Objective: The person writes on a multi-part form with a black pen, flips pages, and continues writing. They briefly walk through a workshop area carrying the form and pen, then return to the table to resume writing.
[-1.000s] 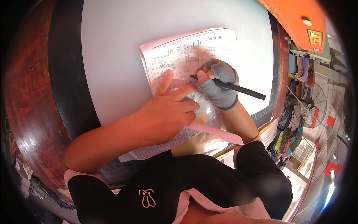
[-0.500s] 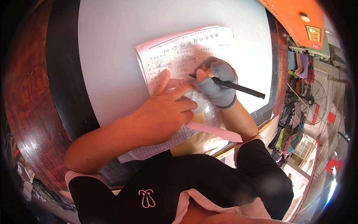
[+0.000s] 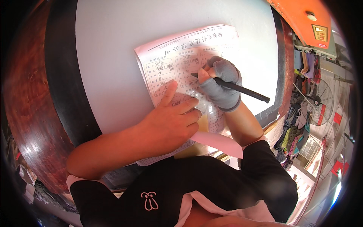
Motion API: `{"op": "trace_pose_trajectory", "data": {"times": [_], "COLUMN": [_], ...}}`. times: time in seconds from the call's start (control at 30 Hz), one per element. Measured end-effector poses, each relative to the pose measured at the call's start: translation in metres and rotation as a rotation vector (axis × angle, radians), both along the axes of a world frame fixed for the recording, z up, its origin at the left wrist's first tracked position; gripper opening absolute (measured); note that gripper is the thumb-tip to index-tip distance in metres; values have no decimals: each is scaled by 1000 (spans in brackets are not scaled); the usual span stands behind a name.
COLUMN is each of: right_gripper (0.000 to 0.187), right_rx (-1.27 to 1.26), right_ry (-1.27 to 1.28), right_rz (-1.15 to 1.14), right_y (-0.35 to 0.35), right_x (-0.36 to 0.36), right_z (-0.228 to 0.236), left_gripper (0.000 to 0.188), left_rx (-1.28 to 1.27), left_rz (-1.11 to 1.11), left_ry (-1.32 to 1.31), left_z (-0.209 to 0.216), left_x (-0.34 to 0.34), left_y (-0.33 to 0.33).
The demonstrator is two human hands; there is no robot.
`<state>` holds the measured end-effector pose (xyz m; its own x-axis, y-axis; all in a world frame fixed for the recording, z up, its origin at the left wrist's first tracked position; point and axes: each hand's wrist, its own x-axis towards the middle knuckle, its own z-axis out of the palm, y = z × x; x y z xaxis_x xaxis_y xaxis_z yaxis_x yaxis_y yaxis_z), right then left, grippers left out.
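Pinching a pen (image 3: 245, 91), right hand (image 3: 223, 83) flanks spread left (image 3: 170, 121); board (image 3: 109, 34) outreaches paper's (image 3: 179, 64) far edge.

Bright light glares off the right side of a white-topped bench (image 3: 109, 56) with black edging, beside glossy reddish-brown wood (image 3: 32, 113); an orange panel (image 3: 298, 20), a caged fan (image 3: 317, 101) and colourful fabrics (image 3: 289, 143) crowd the right.

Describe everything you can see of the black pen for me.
The black pen is slim and straight, plastic by the look of it, narrowing to a dark tip. The right hand, in a grey half-finger glove, grips it and hides part of it. It slants, tail toward the picture's lower right. Its tip is over the printed form; contact can't be confirmed.
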<state>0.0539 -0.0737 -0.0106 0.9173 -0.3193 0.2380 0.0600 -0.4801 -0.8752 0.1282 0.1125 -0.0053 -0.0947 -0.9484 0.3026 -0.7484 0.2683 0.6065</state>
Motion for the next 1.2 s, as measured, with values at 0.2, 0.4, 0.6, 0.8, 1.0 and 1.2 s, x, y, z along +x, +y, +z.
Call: {"op": "trace_pose_trajectory", "data": {"times": [0.2,0.4,0.6,0.8,1.0,1.2], "right_gripper": [20,17,6,27,25,13], "right_rx": [-101,-83,-51,-16,-34,-165], "right_ry": [74,11,12,21,-3,116], "right_rz": [-17,9,19,57,99,32], "right_y": [1,0,1,0,2,5], "right_x": [0,3,1,-5,-2,-2], "right_z": [6,3,5,8,3,7], "left_gripper": [7,7,7,7,7,7], "left_rx": [-7,0,0,12,8,26], "left_rz": [9,8,8,2,13,4], "left_ry": [27,21,24,48,60,35], "left_z": [-1,-2,-2,-2,-4,-2], "left_x": [0,-1,0,1,-1,-1], "left_y": [0,0,0,1,1,0]}}
